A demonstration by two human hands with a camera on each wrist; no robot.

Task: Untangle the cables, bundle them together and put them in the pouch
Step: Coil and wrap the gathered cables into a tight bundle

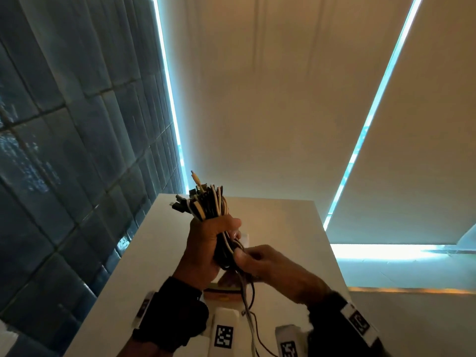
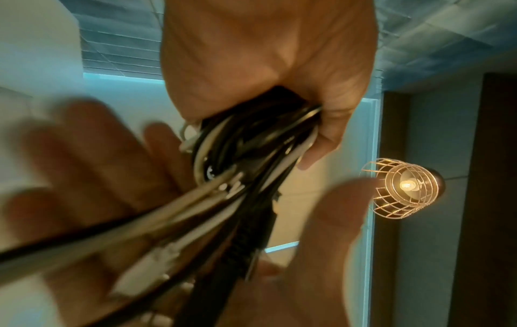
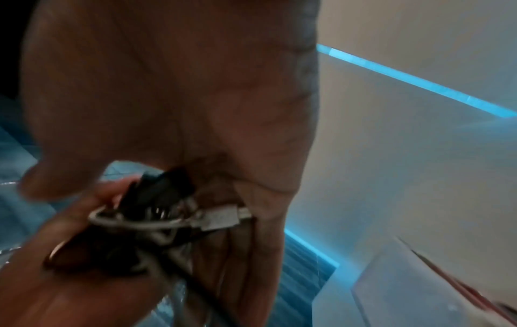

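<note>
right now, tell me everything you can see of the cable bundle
The cable bundle is a thick sheaf of black and white cords, plastic-sheathed by the look, gathered roughly upright above the white table. Plug ends fan out at its top, one pale plug poking highest. The left hand grips it round the middle in a fist. Just below, the right hand pinches the cords. A few loose strands trail down between the wrists. No tie is visible.
</note>
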